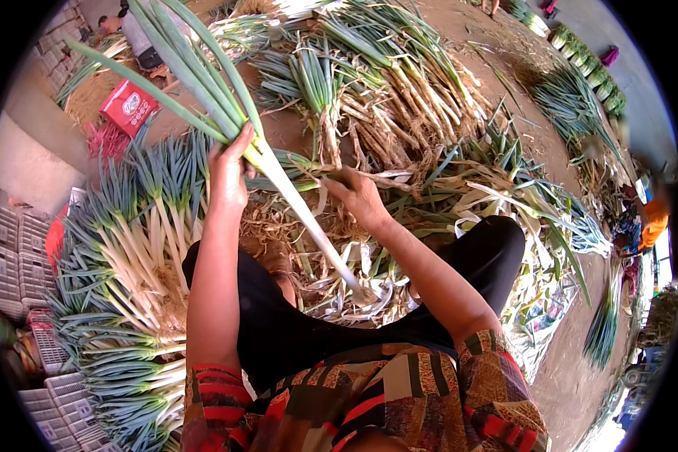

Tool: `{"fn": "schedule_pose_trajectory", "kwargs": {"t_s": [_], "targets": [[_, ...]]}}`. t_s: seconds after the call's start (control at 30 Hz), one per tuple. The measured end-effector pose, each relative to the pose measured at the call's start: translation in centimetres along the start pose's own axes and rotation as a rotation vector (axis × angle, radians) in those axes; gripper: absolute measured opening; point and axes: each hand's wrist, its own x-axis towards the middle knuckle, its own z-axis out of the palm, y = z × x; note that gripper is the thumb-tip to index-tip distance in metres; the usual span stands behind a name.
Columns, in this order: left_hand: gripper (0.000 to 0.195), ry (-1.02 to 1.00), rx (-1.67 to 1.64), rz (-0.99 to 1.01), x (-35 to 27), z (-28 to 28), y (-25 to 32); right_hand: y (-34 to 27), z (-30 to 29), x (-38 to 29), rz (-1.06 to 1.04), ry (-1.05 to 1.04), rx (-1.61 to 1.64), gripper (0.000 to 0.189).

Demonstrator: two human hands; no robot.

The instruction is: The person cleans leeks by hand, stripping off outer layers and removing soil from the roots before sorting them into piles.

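Observation:
My left hand [230, 172] grips a large Welsh onion [294, 195] where its green leaves meet the white shank. The onion slants across my view, leaves up to the left and root end low between my knees. To the right of the shank, my right hand [361, 200] pinches a stripped outer leaf [302, 183]; its fingertips are partly hidden. Untrimmed Welsh onions [424, 107] with brown, dry skins and roots lie in a heap ahead. At my left, cleaned Welsh onions [141, 243] with pale shanks are laid in a curved pile.
Peeled leaves and skins [486, 198] litter the ground ahead and to my right. Plastic crates [34, 254] stand along the left side. A red bag [129, 107] bearing writing sits behind the cleaned pile. Another person [150, 34] is at the upper left.

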Motion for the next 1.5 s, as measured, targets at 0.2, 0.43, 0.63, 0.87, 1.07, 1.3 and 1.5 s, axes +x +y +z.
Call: {"fn": "schedule_pose_trajectory", "kwargs": {"t_s": [0.2,0.43,0.63,0.87,1.07,1.3,1.5], "targets": [[0.023,-0.072,-0.029,-0.044,-0.1,1.1,-1.3,-6.3,3.2,1.2,-0.374,0.106,-0.052,0.036],[0.032,0.027,-0.063,-0.17,0.7,0.2,-1.6,-3.1,5.4,1.8,-0.343,0.014,0.176,0.037],[0.032,-0.017,-0.142,-0.233,0.5,0.5,-0.9,-5.9,4.4,0.0,-0.153,-0.05,0.066,0.033],[0.032,-0.087,-0.09,-0.232,-0.5,0.8,-0.2,-7.0,2.7,-0.8,0.058,-0.152,0.511,0.032],[0.03,0.096,0.054,-0.188,0.0,1.3,-0.6,-5.3,4.5,-0.2,-0.426,0.212,0.055,0.023],[0.021,-0.195,-0.144,-0.248,0.6,0.2,-1.1,-3.7,3.3,1.2,-0.053,-0.028,0.367,0.027],[0.026,-0.086,-0.01,-0.169,0.1,0.4,-0.7,-5.2,2.9,-0.1,0.219,-0.331,0.913,0.022]]}}
